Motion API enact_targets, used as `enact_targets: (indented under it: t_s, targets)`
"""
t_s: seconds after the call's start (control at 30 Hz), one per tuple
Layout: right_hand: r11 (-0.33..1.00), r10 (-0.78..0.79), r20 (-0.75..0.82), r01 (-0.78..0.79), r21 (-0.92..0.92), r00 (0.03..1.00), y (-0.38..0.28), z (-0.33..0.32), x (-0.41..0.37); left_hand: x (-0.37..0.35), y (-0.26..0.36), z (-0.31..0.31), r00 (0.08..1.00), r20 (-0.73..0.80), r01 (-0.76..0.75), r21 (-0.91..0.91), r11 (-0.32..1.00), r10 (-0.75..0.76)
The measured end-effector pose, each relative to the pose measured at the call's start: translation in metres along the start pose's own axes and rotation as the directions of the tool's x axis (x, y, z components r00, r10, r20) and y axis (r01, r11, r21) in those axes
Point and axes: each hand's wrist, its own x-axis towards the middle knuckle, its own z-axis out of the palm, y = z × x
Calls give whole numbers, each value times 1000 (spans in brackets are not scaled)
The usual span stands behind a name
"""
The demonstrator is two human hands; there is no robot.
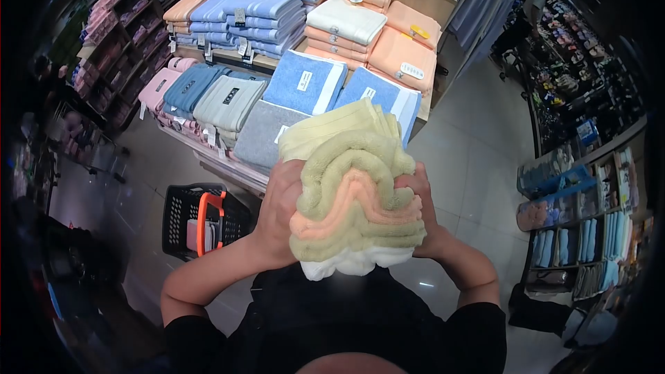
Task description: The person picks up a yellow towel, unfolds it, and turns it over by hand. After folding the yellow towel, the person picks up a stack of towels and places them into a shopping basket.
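A thick stack of folded towels [360, 194] in pale yellow, green, peach and white is held up in front of my chest, bent into an arch. My left hand [280, 197] grips its left side, the fingertips partly hidden by the cloth. On the right side my right hand [418, 197] is closed on the same stack, with most of its fingers behind the towels. Just beyond, the stack overlaps the view of a grey towel [260, 134] and blue towels [305, 83] on the display table.
Blue towel piles [267, 10], peach towels [402, 55] and a white towel [346, 19] fill the display. A black basket [181, 218] with an orange handle stands on the floor at left. Shelves line both sides. A person [533, 10] is at upper right.
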Motion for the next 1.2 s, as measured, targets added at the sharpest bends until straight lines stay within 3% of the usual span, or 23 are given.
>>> enact_targets:
  t_s: [0.4, 0.47, 0.5, 0.53, 0.6, 0.63, 0.7, 0.77, 0.8, 0.9, 1.03, 1.2]
  targets:
    - [985, -10, 35, 16, -175, 999, 2, -6, -7, -6, -10, 14, 999, 28, -18, 9, 1000, 18]
    - [997, -12, 13, 13, -75, 1000, 3, -11, -6, -7, -14, 7, 953, 211, 251, -160, 955, -216]
    - [953, 213, -34, -200, 226, 977, 5, -12, -7, -7, -16, 5, 923, 268, 337, -213, 917, -277]
    - [781, 428, -10, -364, 508, 904, 8, -14, -8, -8, -17, 2, 885, 323, 423, -256, 869, -335]
    - [534, 568, 70, -432, 726, 820, 17, -16, -12, -11, -20, 3, 863, 338, 482, -328, 813, -375]
    - [559, 535, 65, -411, 720, 842, 21, -15, -17, -15, -21, 3, 849, 347, 513, -362, 778, -398]
    - [754, 350, -1, -281, 594, 937, 19, -14, -19, -21, -21, 5, 816, 370, 574, -427, 699, -445]
    - [957, 2, -39, 9, 288, 999, 8, -15, -12, -15, -18, 5, 871, 338, 471, -367, 803, -356]
    - [980, -26, -30, 32, 197, 999, 5, -15, -9, 0, -12, 2, 924, 305, 313, -261, 913, -230]
    - [997, -75, -8, 75, -14, 997, 0, -10, -5, 1, -16, 11, 988, 156, 31, -90, 995, -17]
    - [992, -105, -30, 103, -68, 994, 2, -2, -6, 0, -11, 15, 999, 38, -24, -34, 999, 26]
    - [987, -138, -16, 137, -87, 990, 6, -1, -7, -2, -10, 16, 1000, 11, -23, 3, 1000, 23]
